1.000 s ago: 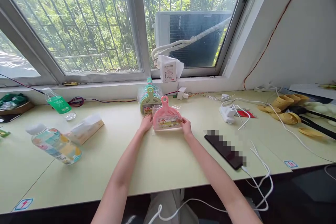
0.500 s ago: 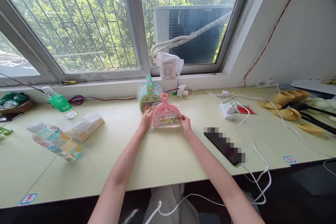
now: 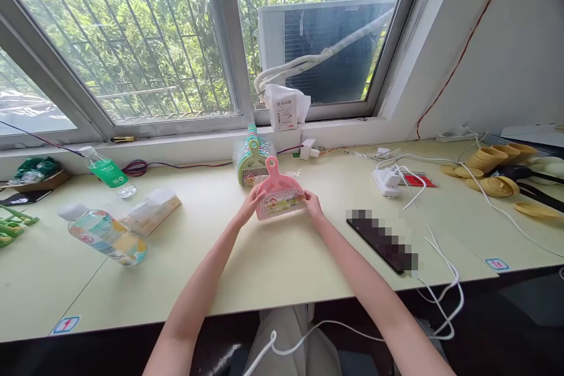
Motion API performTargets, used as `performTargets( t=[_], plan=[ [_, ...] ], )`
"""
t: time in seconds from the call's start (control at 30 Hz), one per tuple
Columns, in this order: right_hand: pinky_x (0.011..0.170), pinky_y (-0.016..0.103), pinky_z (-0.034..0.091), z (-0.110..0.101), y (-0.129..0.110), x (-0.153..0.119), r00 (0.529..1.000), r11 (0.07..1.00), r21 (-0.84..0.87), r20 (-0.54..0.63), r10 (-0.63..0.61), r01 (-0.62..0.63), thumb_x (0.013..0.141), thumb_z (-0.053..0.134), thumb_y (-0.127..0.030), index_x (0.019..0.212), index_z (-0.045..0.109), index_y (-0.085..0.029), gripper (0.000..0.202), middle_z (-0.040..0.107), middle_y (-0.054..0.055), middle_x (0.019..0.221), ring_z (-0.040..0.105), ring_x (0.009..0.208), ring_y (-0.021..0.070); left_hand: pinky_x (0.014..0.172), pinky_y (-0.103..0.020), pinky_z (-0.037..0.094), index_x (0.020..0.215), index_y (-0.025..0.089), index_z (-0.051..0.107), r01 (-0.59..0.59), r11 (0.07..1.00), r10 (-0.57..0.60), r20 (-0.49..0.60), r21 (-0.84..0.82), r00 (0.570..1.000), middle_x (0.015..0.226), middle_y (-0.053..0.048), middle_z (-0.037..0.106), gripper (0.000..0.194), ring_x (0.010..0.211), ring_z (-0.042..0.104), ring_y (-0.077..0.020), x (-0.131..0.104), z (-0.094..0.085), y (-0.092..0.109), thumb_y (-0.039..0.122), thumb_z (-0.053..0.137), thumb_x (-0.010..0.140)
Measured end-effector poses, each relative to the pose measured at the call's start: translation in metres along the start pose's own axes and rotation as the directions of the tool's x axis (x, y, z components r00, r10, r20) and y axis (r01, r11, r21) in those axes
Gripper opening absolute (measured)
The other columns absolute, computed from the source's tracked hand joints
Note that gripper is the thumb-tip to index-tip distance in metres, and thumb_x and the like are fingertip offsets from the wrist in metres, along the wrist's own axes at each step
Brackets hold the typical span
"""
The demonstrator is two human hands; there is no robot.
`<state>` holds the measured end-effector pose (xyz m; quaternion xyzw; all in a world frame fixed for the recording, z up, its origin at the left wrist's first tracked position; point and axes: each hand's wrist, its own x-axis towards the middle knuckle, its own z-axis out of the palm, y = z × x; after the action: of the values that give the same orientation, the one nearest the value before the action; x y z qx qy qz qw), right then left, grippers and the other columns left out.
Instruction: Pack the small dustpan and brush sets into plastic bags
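A pink toy-sized dustpan (image 3: 275,181) in clear plastic wrap, with a printed label and what look like brush bristles behind it, is held upright and slightly tilted above the table. My left hand (image 3: 252,204) grips its left edge, fingers closed. At the lower right corner, my right hand (image 3: 312,204) pinches the wrapped edge. Just behind stands a row of similar wrapped dustpans, the front one green (image 3: 253,165), partly hidden by the pink one.
On the left of the table (image 3: 282,270) are a large bottle (image 3: 108,235), a tissue pack (image 3: 153,211) and a green-labelled bottle (image 3: 109,171). A black phone (image 3: 374,241), a white charger (image 3: 388,181) and loose cables lie to the right, with yellow cups (image 3: 484,158) beyond.
My left hand has moved from beside the green dustpan onto the pink dustpan's left edge. The pink dustpan has tilted a little. The view has shifted slightly.
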<state>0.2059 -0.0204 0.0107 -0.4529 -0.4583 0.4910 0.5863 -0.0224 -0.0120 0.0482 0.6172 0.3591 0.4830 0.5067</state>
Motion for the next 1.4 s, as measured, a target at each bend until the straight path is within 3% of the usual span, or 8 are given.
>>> performTargets(
  t=[0.2,0.3,0.47,0.6,0.73,0.93,1.17,1.4],
  plan=[
    [0.084,0.037,0.046,0.013,-0.01,-0.021,0.915,0.829,-0.458,-0.078,-0.396,0.32,0.074,0.065,-0.051,0.116,0.053,-0.019,0.054,0.057,0.014,0.121,0.056,0.101,0.0231,0.081,-0.04,0.052,0.114,0.019,0.055,0.072,0.974,-0.133,-0.286,-0.213,0.949,0.103,-0.009,0.069,0.052,0.093,0.066,-0.0268,-0.025,0.007,-0.004,0.043,0.072,0.072],
    [0.085,0.037,0.042,0.018,-0.019,-0.033,0.851,0.626,-0.656,0.049,-0.522,0.422,0.084,0.054,-0.05,0.101,0.058,-0.019,0.036,0.064,0.009,0.099,0.058,0.089,0.0212,0.078,-0.038,0.053,0.113,0.02,0.052,0.031,0.963,-0.139,-0.398,-0.267,0.907,0.102,-0.008,0.069,0.051,0.091,0.067,-0.0246,-0.028,0.005,-0.011,0.04,0.074,0.071],
    [0.06,0.027,0.042,0.024,-0.018,-0.038,0.956,0.725,-0.623,0.212,-0.203,0.292,0.089,0.043,-0.053,0.066,0.059,-0.02,0.043,0.059,0.001,0.056,0.051,0.05,0.0128,0.077,-0.033,0.054,0.115,0.022,0.049,-0.003,0.929,-0.19,-0.485,-0.369,0.854,0.114,-0.008,0.066,0.05,0.096,0.066,-0.021,-0.029,0.002,-0.008,0.036,0.072,0.073],
    [0.044,0.023,0.039,0.025,-0.006,-0.029,0.989,0.954,-0.296,0.145,0.004,0.039,0.08,0.055,-0.055,0.086,0.062,-0.019,0.037,0.067,0.001,0.066,0.052,0.043,0.0103,0.071,-0.032,0.053,0.117,0.021,0.055,0.081,0.909,-0.247,-0.372,-0.409,0.895,0.111,-0.009,0.067,0.052,0.094,0.066,-0.0238,-0.032,0.003,-0.003,0.036,0.073,0.07],
    [0.044,0.02,0.045,0.021,-0.002,-0.02,0.987,0.99,-0.056,0.085,0.136,-0.132,0.071,0.07,-0.046,0.076,0.059,-0.017,0.031,0.068,0.002,0.068,0.058,0.046,0.0093,0.066,-0.03,0.052,0.118,0.019,0.06,0.204,0.904,-0.293,-0.199,-0.376,0.935,0.103,-0.008,0.071,0.054,0.088,0.067,-0.024,-0.034,0.006,-0.003,0.036,0.072,0.068],
    [0.049,0.022,0.053,0.01,-0.012,-0.012,0.948,0.957,-0.139,0.162,0.275,-0.254,0.075,0.07,-0.027,0.076,0.065,-0.013,0.014,0.071,0.005,0.069,0.063,0.046,0.0113,0.076,-0.03,0.05,0.103,0.015,0.065,0.085,0.922,-0.224,-0.343,-0.377,0.912,0.092,-0.006,0.072,0.047,0.087,0.067,-0.0221,-0.027,-0.009,-0.007,0.033,0.076,0.061],
    [0.063,0.028,0.059,-0.044,-0.026,0.007,0.953,0.983,0.1,-0.251,0.172,-0.151,0.086,0.057,-0.045,0.091,0.064,-0.013,0.033,0.073,0.012,0.08,0.071,0.069,0.0179,0.08,-0.027,0.051,0.107,0.02,0.061,-0.02,0.89,-0.222,-0.471,-0.456,0.853,0.104,-0.004,0.07,0.043,0.094,0.066,-0.0171,-0.023,-0.03,-0.009,0.026,0.073,0.066],
    [0.047,0.025,0.054,0.008,-0.018,-0.014,0.961,0.975,-0.071,0.165,0.221,-0.212,0.085,0.056,-0.049,0.068,0.067,-0.012,0.042,0.067,0.007,0.056,0.061,0.042,0.0132,0.081,-0.028,0.051,0.118,0.02,0.058,0.028,0.906,-0.202,-0.374,-0.423,0.905,0.113,-0.006,0.067,0.05,0.098,0.065,-0.0186,-0.027,-0.01,-0.01,0.034,0.072,0.072]
  ],
)
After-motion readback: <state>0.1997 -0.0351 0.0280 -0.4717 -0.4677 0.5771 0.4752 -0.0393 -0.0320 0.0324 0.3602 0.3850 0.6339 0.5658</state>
